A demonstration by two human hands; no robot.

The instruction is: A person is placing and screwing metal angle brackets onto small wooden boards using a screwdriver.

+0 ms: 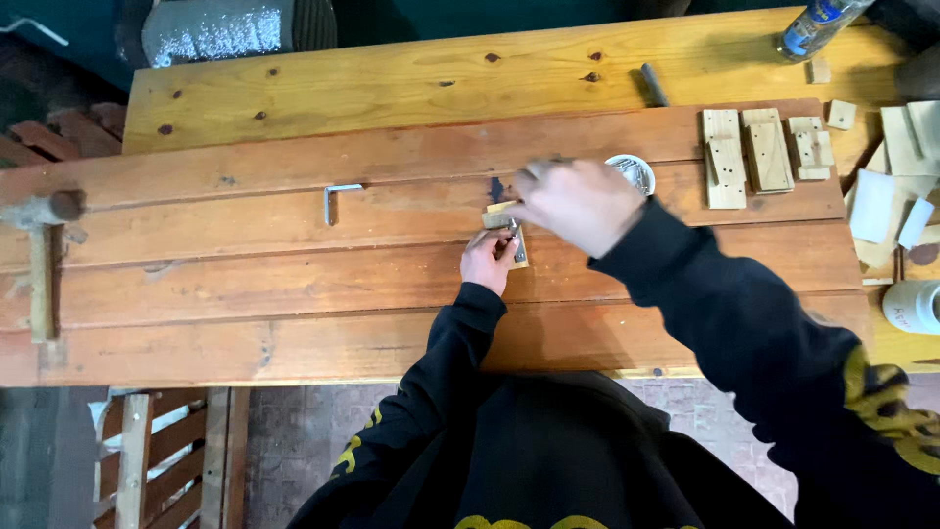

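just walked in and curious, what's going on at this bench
A person in a black sleeved top works at a reddish wooden plank bench. Their left hand steadies a small pale wooden block with a metal piece, while the right hand comes over it from above, pinching something small and blurred. A small round white tin sits just behind. An L-shaped metal bracket and a wooden-handled hammer lie apart to the left.
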